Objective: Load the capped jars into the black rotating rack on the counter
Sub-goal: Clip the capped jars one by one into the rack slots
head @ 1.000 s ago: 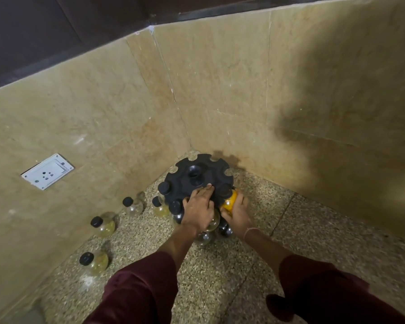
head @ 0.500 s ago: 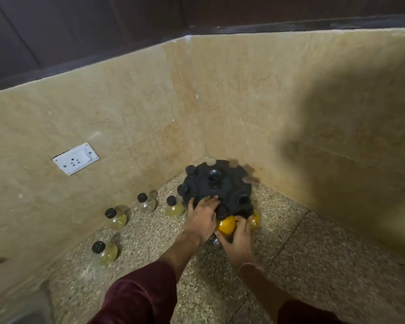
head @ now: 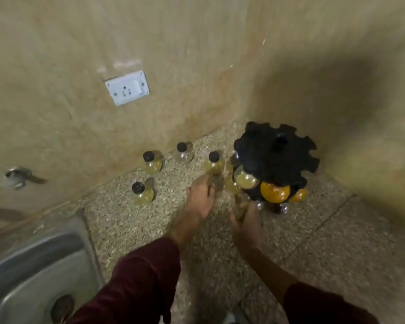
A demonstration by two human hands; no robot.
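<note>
change vs. half a second ago: both hands are coming off the rack (head: 276, 155), which is standing alone in the counter corner with its top disc unheld. orange jar (head: 275, 191) is now sitting in a front slot, second orange jar (head: 298, 195) just right of it, pale jar (head: 246, 180) just left.

left hand (head: 200, 197) is reaching toward near jar (head: 214, 163), fingers stretching out straight and gripping nothing. the tips are lying at the jar's base; contact unclear through blur. right hand (head: 246, 220) is hovering just in front of the rack, too smeared to tell how its fingers are lying or whether they are holding anything.

reading: one loading is looking done, next pick is beginning. also waiting left of the rack: middle jar (head: 152, 162), back jar (head: 185, 152), front jar (head: 142, 194). several top notches are showing empty.

surroundings: beige stone walls (head: 197, 54) are meeting behind the rack. speckled counter (head: 126, 220) is carrying everything. steel sink (head: 33, 265) is coming into view lower left. white socket (head: 127, 87) is sitting on the left wall, metal lever (head: 21, 177) below it.
</note>
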